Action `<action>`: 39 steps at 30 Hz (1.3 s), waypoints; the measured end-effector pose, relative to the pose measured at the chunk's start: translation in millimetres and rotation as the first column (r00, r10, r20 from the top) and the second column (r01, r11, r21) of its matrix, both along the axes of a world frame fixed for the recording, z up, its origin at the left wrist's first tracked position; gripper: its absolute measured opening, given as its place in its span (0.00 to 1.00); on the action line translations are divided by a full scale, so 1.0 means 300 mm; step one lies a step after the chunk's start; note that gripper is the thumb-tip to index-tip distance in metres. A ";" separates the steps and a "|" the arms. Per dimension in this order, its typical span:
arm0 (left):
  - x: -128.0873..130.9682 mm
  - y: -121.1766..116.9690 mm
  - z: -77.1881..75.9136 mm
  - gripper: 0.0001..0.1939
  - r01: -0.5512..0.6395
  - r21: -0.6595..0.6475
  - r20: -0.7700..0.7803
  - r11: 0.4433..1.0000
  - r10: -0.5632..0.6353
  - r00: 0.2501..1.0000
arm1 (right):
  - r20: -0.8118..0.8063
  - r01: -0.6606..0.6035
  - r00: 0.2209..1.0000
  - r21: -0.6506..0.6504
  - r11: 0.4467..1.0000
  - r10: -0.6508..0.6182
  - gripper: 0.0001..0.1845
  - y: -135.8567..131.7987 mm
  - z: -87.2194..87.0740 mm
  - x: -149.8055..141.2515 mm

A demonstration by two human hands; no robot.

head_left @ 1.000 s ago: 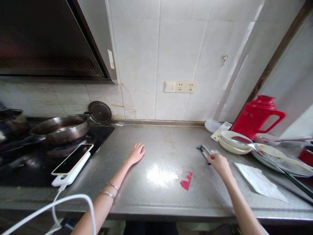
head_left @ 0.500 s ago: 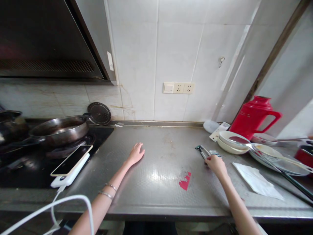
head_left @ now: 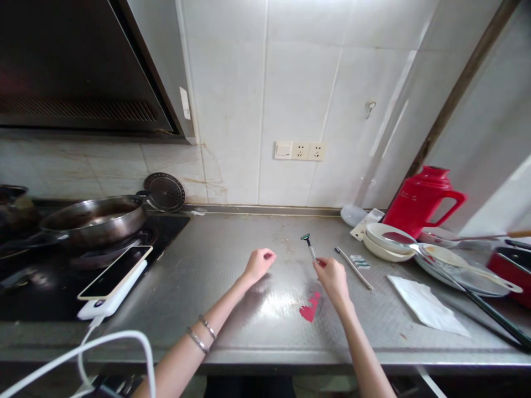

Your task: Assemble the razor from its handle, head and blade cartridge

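Note:
My right hand (head_left: 332, 279) grips a razor (head_left: 311, 250) by the end of its handle, with the dark green head pointing up and away over the counter. Left of it, my left hand (head_left: 258, 266) is closed with the fingers curled in, and I see nothing in it. A toothbrush (head_left: 354, 269) with a pale handle and dark bristles lies to the right of my right hand. Beside the toothbrush is a small clear pack (head_left: 360, 261). Torn red paper (head_left: 307, 312) lies on the metal counter (head_left: 232, 326), nearer to me.
At the right are a white napkin (head_left: 427, 304), stacked bowls (head_left: 388, 251), plates with utensils, and a red thermos flask (head_left: 417, 202). A pan (head_left: 97, 221) sits on the stove at the left, near a phone (head_left: 116, 271) on a white power bank with a cable.
My right hand has moved left, carrying the razor, and the toothbrush now lies on the counter. My left hand has shifted right and closed from open. The view has turned slightly.

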State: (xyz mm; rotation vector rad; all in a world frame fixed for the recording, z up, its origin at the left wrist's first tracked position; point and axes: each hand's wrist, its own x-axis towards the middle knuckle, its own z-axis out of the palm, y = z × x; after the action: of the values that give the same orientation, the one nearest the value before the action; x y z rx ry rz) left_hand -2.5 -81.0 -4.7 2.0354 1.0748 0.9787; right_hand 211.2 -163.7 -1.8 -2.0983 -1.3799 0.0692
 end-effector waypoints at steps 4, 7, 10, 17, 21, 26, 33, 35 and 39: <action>0.084 -0.023 -0.018 0.13 -0.007 -0.161 0.081 0.987 0.020 0.997 | 0.052 -0.077 0.996 0.089 0.993 0.073 0.15 -0.007 0.024 -0.151; 0.107 -0.032 -0.021 0.18 -0.046 -0.179 0.088 0.983 0.062 0.994 | 0.073 -0.132 0.990 0.106 0.986 0.124 0.13 -0.018 0.025 -0.237; 0.104 -0.039 -0.015 0.22 -0.107 -0.137 0.058 0.985 0.116 0.992 | 0.088 -0.174 0.982 0.079 0.982 0.167 0.13 -0.028 0.018 -0.293; 0.084 -0.016 -0.034 0.21 -0.210 -0.016 -0.060 0.978 0.208 0.976 | 0.112 -0.196 0.974 -0.005 0.981 0.195 0.15 -0.033 0.011 -0.346; 0.072 0.019 -0.041 0.20 -0.181 -0.017 -0.159 0.983 0.176 0.971 | 0.107 -0.205 0.972 -0.047 0.978 0.209 0.14 -0.027 0.008 -0.363; 0.043 0.066 -0.015 0.19 -0.137 -0.027 -0.371 0.990 0.118 0.921 | 0.100 -0.230 0.967 -0.066 0.971 0.236 0.17 -0.040 0.018 -0.365; -0.009 0.147 0.011 0.12 -0.141 -0.039 -0.554 0.989 0.096 0.827 | 0.085 -0.208 0.973 -0.078 0.975 0.214 0.20 -0.085 0.009 -0.297; -0.017 0.163 0.005 0.11 -0.142 -0.042 -0.588 0.989 0.091 0.804 | 0.081 -0.199 0.975 -0.077 0.977 0.205 0.20 -0.099 -0.004 -0.273; -0.020 0.179 -0.016 0.11 -0.138 -0.048 -0.646 0.989 0.075 0.760 | 0.074 -0.197 0.976 -0.093 0.976 0.204 0.20 -0.130 -0.021 -0.234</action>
State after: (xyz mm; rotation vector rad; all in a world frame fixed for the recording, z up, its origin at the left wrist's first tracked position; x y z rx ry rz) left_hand -8.4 -27.4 -9.5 2.3093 1.5648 0.2356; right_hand 140.9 -202.8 -8.0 -2.0438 -1.6632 0.1270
